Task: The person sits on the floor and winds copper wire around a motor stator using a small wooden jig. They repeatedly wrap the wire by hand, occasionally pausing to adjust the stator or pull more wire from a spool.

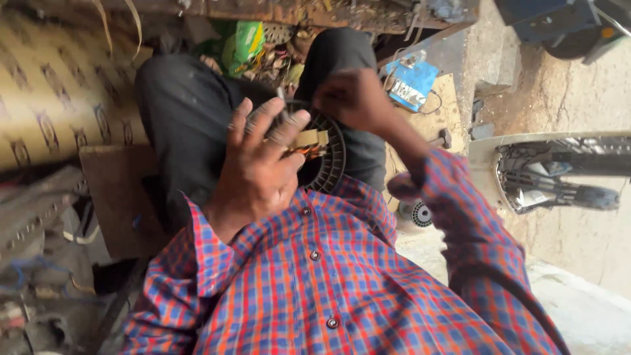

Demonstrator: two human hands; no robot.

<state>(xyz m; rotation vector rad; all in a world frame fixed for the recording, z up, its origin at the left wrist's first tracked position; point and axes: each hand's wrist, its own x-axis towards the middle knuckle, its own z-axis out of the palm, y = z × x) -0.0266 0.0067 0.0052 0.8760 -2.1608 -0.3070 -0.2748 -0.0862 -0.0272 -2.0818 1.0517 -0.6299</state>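
A round dark motor stator (pixel 330 158) with slotted rim and copper windings rests on my lap over black trousers. My left hand (pixel 259 167) grips its near side, fingers spread over the top with a thin metal tool between them. My right hand (pixel 351 98) is on the far upper edge of the stator, fingers curled against it; whether it holds anything is blurred. Cream insulation paper (pixel 310 137) shows inside the stator beside the windings.
A blue box-like device (pixel 411 85) with wires lies on the floor to the right. A small round slotted part (pixel 420 213) sits by my right elbow. A green packet (pixel 246 41) and scraps lie ahead. Patterned cloth (pixel 59 98) covers the left; a white appliance part (pixel 552 167) is right.
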